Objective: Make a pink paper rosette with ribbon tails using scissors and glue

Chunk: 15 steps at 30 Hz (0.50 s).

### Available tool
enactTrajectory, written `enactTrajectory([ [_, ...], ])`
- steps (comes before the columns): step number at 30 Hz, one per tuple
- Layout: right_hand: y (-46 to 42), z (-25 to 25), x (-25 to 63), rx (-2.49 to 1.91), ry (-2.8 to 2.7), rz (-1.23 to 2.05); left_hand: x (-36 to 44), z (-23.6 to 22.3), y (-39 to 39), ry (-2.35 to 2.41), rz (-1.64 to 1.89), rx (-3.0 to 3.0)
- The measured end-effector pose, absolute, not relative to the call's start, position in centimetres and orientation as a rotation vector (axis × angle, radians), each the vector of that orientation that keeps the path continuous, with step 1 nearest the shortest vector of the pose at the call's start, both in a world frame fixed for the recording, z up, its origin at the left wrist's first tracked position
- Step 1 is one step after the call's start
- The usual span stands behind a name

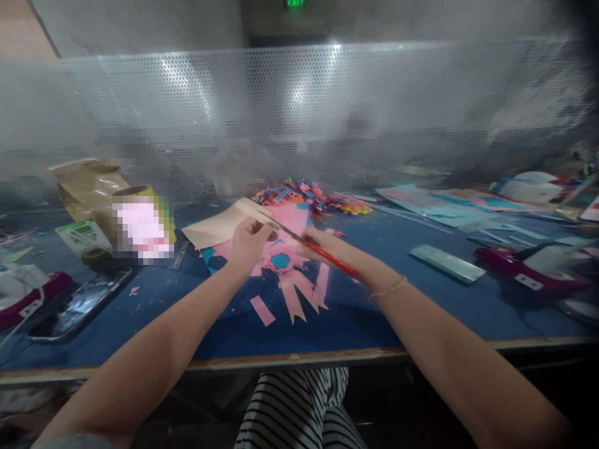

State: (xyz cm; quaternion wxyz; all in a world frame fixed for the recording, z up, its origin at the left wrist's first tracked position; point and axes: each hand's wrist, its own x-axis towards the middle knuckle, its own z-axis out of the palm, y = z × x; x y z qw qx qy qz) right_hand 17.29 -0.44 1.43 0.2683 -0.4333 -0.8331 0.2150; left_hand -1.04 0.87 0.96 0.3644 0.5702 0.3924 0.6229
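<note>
Right hand (321, 244): closed round red scissors (334, 259), handles in the palm, just beyond and to the right of the rosette (264, 263). Blades run left, past the rosette's far side, tips by the left hand. Can't tell how far apart the blades are; too thin and soft.

Left hand (253, 240): fingers pinched on the right end of a tan sheet (213, 227), left of and beyond the rosette. Exact finger contact is partly hidden by the hand itself.

Rosette: pink paper ring with a blue center, lying on the blue table (365, 330) between the two forearms. Notched pink tails (294, 299) come off it toward the near edge. Loose pink strip (262, 310) on the near-left side of it, apart from the tails. Pink sheet (297, 215) lies beyond it, partly behind the scissors.

Around the rosette: heap of colored scraps (304, 190) well beyond; phone (82, 305) well to the left, nearer the table edge; green and white box (83, 240) and brown bag (88, 187) far left and beyond. Pale green block (447, 263) well to the right, purple device (526, 271) further right. Light blue sheets (430, 209) beyond and right.
</note>
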Motion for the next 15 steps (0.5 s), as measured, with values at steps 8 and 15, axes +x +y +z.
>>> enactTrajectory([
  [8, -0.88, 2.1, 17.02, -1.257, -2.235, 0.593, -0.97, 0.97, 0.96, 0.999, 1.613, 1.415],
  [15, -1.03, 2.43, 16.66, -1.325, -2.212, 0.517, -1.02, 0.93, 1.17, 0.969, 1.61, 1.402],
])
